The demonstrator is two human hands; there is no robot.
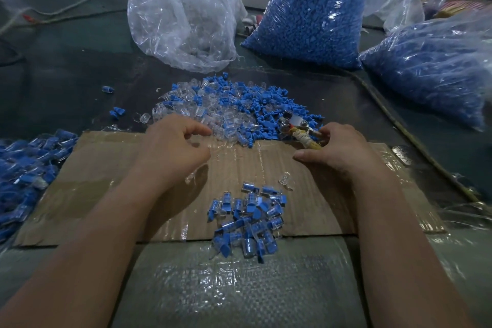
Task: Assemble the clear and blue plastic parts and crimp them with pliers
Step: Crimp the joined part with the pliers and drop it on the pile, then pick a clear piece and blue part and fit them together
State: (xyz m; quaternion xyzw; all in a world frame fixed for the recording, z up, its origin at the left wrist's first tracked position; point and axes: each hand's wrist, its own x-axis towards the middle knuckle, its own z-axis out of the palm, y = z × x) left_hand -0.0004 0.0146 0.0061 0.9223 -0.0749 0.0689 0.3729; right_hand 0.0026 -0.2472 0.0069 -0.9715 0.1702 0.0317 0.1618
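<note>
We see the fingers of the right hand [338, 149] curled over the tape-wrapped handles of the pliers [300, 133], with the thumb stretched out flat above the cardboard. The pliers lie at the right edge of the loose pile of clear and blue parts [226, 106], their metal head resting on the blue pieces.

The left hand [175, 149] has its fingers curled in, with thumb and forefinger close together at the near edge of that pile. We cannot tell whether they pinch a clear part or nothing.

Both hands hover over a sheet of cardboard [106, 181] covered in clear tape, which lies flat on the bench [66, 74]. The loose pile spills onto its far edge.

Between our forearms, at the near edge of the cardboard, sits a heap of assembled pieces [247, 218], each with a blue insert in a clear shell. A single clear shell [285, 177] lies apart, just beyond that heap and beside the right wrist.

Left of the cardboard we find a larger mass of assembled pieces [24, 168]. Behind the loose pile stands a bag of clear parts [183, 16], and to its right an upright bag of blue parts [311, 13]. A second blue bag [431, 69] lies on its side further right.
</note>
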